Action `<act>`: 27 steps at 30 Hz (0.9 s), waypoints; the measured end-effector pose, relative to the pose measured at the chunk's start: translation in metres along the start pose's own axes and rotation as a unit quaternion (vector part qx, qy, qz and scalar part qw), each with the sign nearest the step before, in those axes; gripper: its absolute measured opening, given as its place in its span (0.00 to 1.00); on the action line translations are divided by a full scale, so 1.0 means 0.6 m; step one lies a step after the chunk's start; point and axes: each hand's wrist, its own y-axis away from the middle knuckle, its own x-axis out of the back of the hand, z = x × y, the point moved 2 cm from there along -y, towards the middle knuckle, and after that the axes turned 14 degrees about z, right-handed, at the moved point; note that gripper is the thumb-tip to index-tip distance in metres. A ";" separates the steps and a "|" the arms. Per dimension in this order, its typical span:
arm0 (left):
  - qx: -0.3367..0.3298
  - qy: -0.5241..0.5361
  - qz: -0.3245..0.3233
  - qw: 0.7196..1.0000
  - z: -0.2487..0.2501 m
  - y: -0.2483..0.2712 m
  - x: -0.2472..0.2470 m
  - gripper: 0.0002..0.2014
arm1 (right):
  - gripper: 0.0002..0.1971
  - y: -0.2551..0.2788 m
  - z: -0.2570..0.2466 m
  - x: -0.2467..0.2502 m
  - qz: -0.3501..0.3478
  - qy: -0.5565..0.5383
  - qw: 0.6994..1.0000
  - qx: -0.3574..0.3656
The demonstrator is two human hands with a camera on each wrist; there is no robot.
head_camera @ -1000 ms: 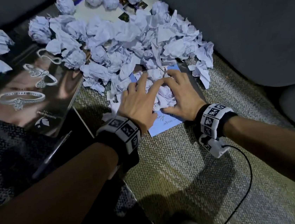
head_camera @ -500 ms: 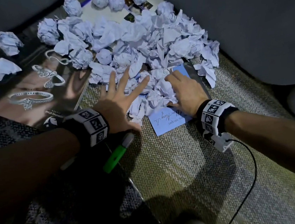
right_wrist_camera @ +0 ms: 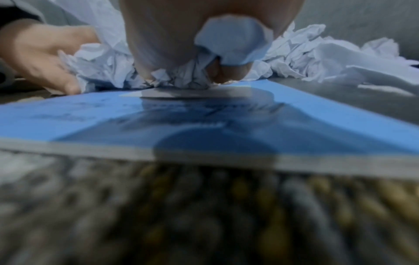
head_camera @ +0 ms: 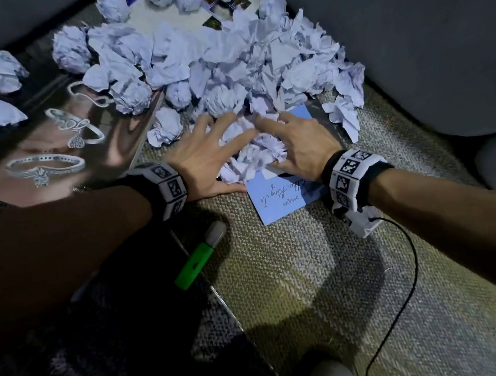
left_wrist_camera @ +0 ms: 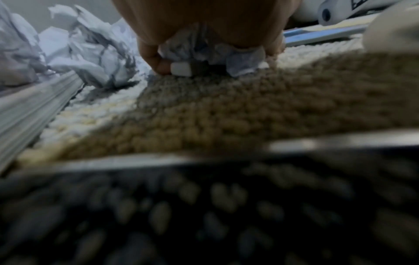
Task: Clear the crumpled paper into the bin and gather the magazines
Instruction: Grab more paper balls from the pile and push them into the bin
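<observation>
On the rug point(head_camera: 297, 275), a jewellery magazine point(head_camera: 50, 148) lies at the far left with two loose paper balls point(head_camera: 2, 73) on its left part. Nearer the person, a dark magazine point(head_camera: 152, 337) lies at the rug's left edge with a green highlighter point(head_camera: 200, 255) across its right edge.

The left hand point(head_camera: 206, 158) lies on the rug, fingers spread and bent over the near edge of the paper heap point(head_camera: 226, 63), thumb along the rug; the left wrist view shows its fingers curled round crumpled paper point(left_wrist_camera: 204, 48).

The heap spreads across the rug's far middle, partly over a light magazine point(head_camera: 165, 14) at the far edge.

The right hand point(head_camera: 304, 147) rests on a blue magazine point(head_camera: 276, 203), fingers curled over a paper wad point(right_wrist_camera: 179, 78), fingertips meeting the left hand's. More paper lies at the heap's right edge, beside a grey sofa point(head_camera: 423, 28).
</observation>
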 end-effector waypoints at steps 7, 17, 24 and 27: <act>0.038 0.032 -0.021 0.999 0.007 0.002 0.015 0.36 | 0.32 0.024 0.002 0.001 0.022 -0.066 0.998 -0.008; 0.113 0.208 0.085 0.968 -0.019 -0.019 0.069 0.30 | 0.23 0.030 -0.021 0.081 0.187 -0.201 0.959 -0.074; 0.186 0.308 0.150 0.921 -0.040 -0.007 0.174 0.27 | 0.23 0.002 -0.027 0.188 0.218 -0.210 0.946 -0.120; 0.225 0.316 0.150 0.909 -0.056 0.023 0.209 0.29 | 0.29 -0.006 -0.029 0.217 0.203 -0.231 0.941 -0.140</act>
